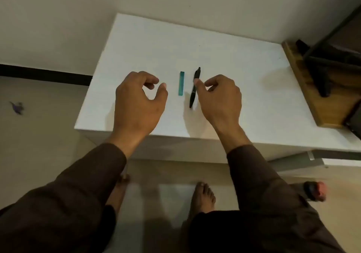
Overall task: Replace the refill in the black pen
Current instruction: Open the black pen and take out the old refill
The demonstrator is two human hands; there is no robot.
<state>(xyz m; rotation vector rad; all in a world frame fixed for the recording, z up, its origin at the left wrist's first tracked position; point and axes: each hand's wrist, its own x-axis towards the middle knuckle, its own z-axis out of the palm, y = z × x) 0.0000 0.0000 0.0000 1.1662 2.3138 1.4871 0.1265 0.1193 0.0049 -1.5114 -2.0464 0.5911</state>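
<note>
White flat worktop (224,61): slim rigid black plastic pen (195,88), light, likely slippery, best pinched mid-barrel; right hand (220,98) unclenched, fingertip touching; left hand (136,100) loose, empty.

Single head-worn view, looking steeply down and forward, close over white table (224,57), floor below

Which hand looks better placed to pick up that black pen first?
Probably the right hand: its fingertips are already at the black pen lying on the white table. The left hand hovers open and empty, beyond the teal packet.
</note>
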